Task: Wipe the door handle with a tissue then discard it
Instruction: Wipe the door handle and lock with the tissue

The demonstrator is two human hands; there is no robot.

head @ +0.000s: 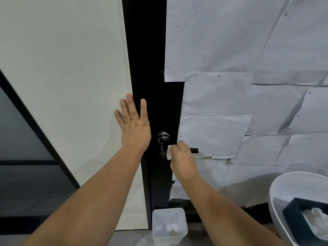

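The handle, a slim black bar, runs level to the right from its glossy round rose on the dark door. The right hand is curled over it, pinching a crumpled white tissue against its inner end. The left hand lies flat and spread on the matte pale wall. A translucent bin stands on the floor directly below, nearer the right hand.

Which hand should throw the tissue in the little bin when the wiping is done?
Probably the right hand: it already grips the tissue at the door handle, and the bin stands on the floor below it. The left hand lies flat on the wall.
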